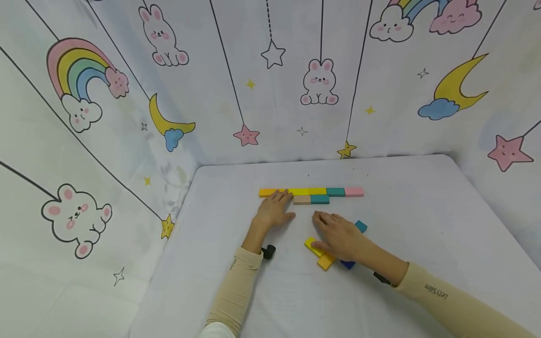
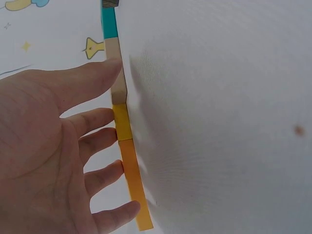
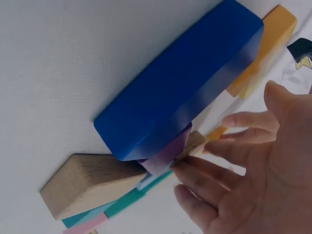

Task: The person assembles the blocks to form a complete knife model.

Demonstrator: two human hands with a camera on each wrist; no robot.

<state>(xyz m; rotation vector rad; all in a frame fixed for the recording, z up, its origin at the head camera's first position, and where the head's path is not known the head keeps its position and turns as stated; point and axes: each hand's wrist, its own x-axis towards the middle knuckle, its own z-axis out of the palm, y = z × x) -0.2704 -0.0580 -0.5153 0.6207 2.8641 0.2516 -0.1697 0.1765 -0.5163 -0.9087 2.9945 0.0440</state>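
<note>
The left hand (image 1: 272,212) had its fingers spread and gripped nothing, its fingertips along the orange block (image 2: 132,175) and yellow block (image 2: 123,124) toward the left end of the long row (image 1: 336,192). The right hand (image 1: 341,235) was loosely extended, thumb well apart from the fingers, with a brown block (image 3: 196,142) just at its fingertips; contact could not be told. Between the hands and the long row lay the shorter row (image 1: 311,199), beige and teal, end to end. Both rows lay toward the far edge of the worktop (image 1: 405,188), well in from its left and right edges. Loose blocks, including a dark blue block (image 3: 180,83) and a purple block (image 3: 168,151), lay under and beside the right hand, farther from that edge. The step in hand looked like extending the shorter row; the next move seemed to call for squaring up the brown block without nudging its neighbours.
</note>
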